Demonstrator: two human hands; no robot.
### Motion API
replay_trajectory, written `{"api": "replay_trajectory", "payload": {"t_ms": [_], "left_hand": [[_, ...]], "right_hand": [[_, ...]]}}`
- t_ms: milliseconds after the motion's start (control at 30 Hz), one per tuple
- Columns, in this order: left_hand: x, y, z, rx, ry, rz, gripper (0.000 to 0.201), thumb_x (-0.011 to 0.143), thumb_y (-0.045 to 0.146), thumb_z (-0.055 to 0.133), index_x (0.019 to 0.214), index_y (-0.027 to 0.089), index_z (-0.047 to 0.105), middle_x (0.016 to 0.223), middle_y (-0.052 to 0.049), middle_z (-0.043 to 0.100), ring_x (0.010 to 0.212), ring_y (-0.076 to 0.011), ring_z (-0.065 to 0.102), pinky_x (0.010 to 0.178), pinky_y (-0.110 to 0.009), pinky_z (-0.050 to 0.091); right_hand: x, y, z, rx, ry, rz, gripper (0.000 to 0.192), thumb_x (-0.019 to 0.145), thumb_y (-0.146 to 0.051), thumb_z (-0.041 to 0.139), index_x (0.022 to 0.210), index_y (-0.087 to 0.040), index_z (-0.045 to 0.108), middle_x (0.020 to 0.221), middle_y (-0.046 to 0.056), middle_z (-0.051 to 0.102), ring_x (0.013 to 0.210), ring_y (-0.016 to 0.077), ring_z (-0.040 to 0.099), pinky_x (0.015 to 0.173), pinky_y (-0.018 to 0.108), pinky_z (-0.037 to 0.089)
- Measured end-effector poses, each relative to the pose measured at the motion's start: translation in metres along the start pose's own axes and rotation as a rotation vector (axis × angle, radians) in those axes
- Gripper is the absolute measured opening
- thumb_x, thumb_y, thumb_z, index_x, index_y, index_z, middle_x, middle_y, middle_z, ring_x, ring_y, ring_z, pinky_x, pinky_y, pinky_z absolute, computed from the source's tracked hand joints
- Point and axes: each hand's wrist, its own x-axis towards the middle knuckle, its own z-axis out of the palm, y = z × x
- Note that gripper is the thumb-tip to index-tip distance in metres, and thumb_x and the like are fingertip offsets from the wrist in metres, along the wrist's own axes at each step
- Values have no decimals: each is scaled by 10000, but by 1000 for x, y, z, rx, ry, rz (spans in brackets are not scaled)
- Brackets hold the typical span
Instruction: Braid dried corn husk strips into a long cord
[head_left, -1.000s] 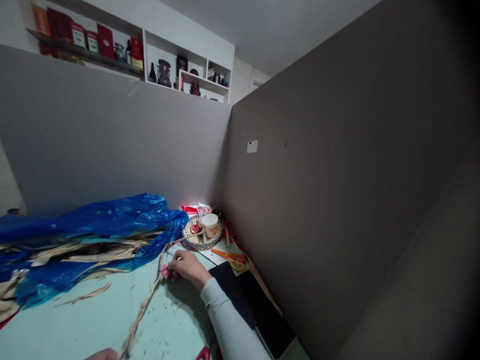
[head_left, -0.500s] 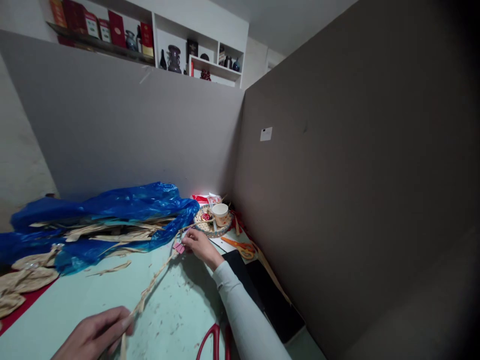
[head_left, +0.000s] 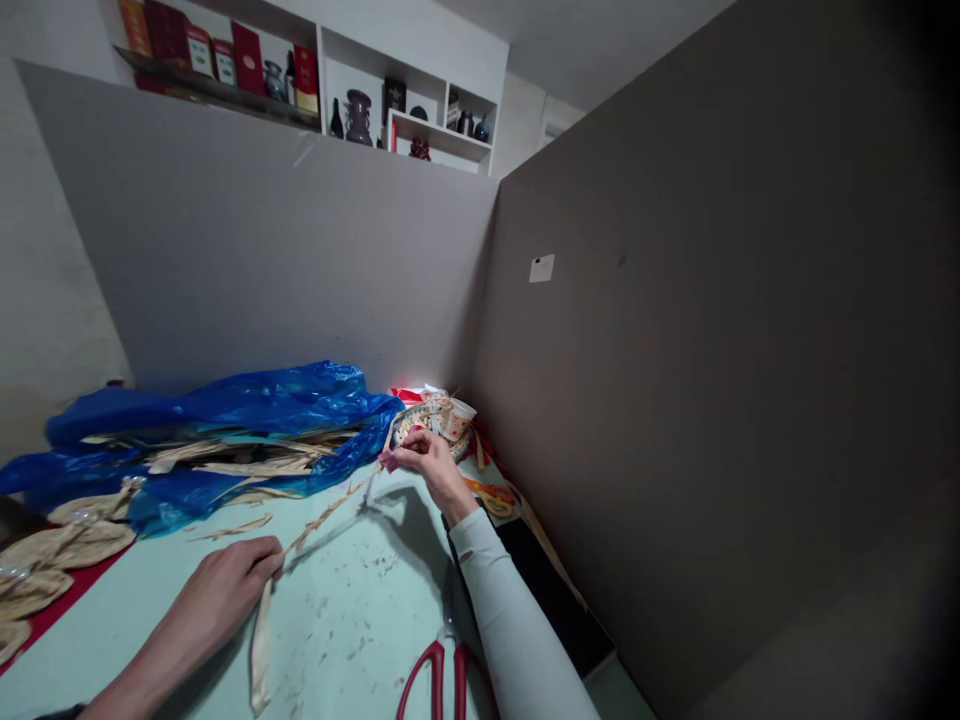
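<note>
A twisted cord of pale dried husk [head_left: 324, 516] runs slantwise between my hands above the table. My left hand [head_left: 236, 580] is closed around its near end, and a loose flat husk strip [head_left: 260, 650] hangs below the fingers. At the far end, my right hand [head_left: 433, 465] pinches a small pink piece [head_left: 388, 460] on the cord; its exact kind is unclear. Right behind this hand, a patterned plate [head_left: 405, 425] and a paper cup [head_left: 459, 418] lean to one side. Red-handled scissors [head_left: 439, 670] lie near my right forearm.
A blue plastic bag [head_left: 300, 385] with husk strips [head_left: 255, 452] lies at the back left. Shaped husk pieces [head_left: 82, 550] sit at the left edge. Orange scissors [head_left: 495, 497] and a black flat object [head_left: 551, 590] lie beside the right partition [head_left: 675, 350].
Both hands have moved up and away, my right hand slightly rightward, carrying the cord and pink piece. The cup and plate have gone from level to tilted. More of the red-handled scissors shows.
</note>
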Motion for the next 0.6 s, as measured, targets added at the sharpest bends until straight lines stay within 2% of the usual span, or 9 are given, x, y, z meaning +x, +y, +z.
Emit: {"api": "replay_trajectory", "payload": {"t_ms": [133,267,400,500,600], "left_hand": [[19,-11,5,-80,3,-38,278,695,421,498,490,245,566,570,-54,643,677,-283,598,650,-327,360],[32,-10,13,-239,30,-138,290,643,443,496,467,235,596,441,-15,523,506,-220,514,541,-296,338],[46,7,35,-433,66,-151,308,662,476,508,550,215,626,435,29,485,478,-172,472,525,-270,347],[53,20,52,-528,84,-136,333,673,500,546,631,195,673,454,36,503,510,-175,489,544,-270,354],[54,26,60,-582,78,-126,348,675,523,576,670,193,685,442,49,489,507,-179,486,549,-275,338]], "right_hand": [[1,-3,1,27,122,-91,364,560,-335,832,720,-201,533,734,-20,616,719,156,608,704,286,472],[2,-6,-10,23,217,-133,367,582,-306,828,672,-203,487,678,-50,551,698,128,580,722,269,468],[-6,2,-7,11,162,-67,439,560,-350,847,652,-210,441,629,-47,546,664,157,619,674,293,498],[-20,16,5,-18,84,15,457,548,-353,862,651,-209,441,623,-32,575,655,189,653,648,314,514],[-32,27,16,-59,46,81,441,575,-346,858,649,-207,446,595,-23,584,632,195,655,636,325,517]]}}
